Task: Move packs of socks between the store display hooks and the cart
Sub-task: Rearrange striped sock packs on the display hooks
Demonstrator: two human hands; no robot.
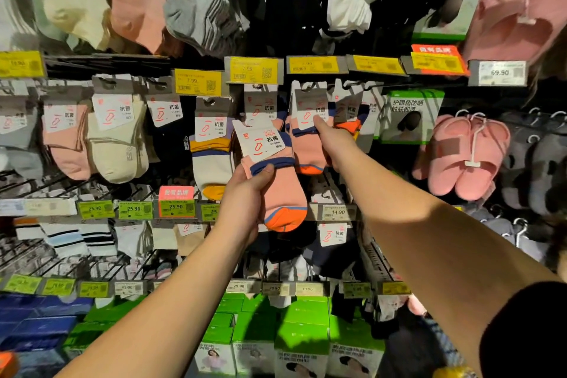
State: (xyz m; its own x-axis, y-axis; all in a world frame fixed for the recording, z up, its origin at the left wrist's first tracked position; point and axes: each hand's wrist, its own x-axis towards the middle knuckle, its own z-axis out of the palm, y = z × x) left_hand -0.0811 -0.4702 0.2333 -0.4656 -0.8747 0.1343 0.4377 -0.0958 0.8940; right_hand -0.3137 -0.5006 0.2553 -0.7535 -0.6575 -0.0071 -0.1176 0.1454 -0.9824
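My left hand [245, 196] grips a pink sock pack [277, 181] with a navy cuff band, orange toe and white card label, held free in front of the display. My right hand [333, 139] reaches further up and pinches a matching pink pack [308, 132] that hangs on a display hook [306, 86], thumb pressed on its card label. More packs hang on neighbouring hooks left and right. The cart is out of view.
Rows of hooks carry sock packs, cream [118, 138], pink [66, 138] and striped [211, 159], under yellow price tags [254, 70]. Pink slippers [463, 156] hang at the right. Green boxes [302, 337] stand on the lowest shelf. Bare wire hooks jut out at lower left.
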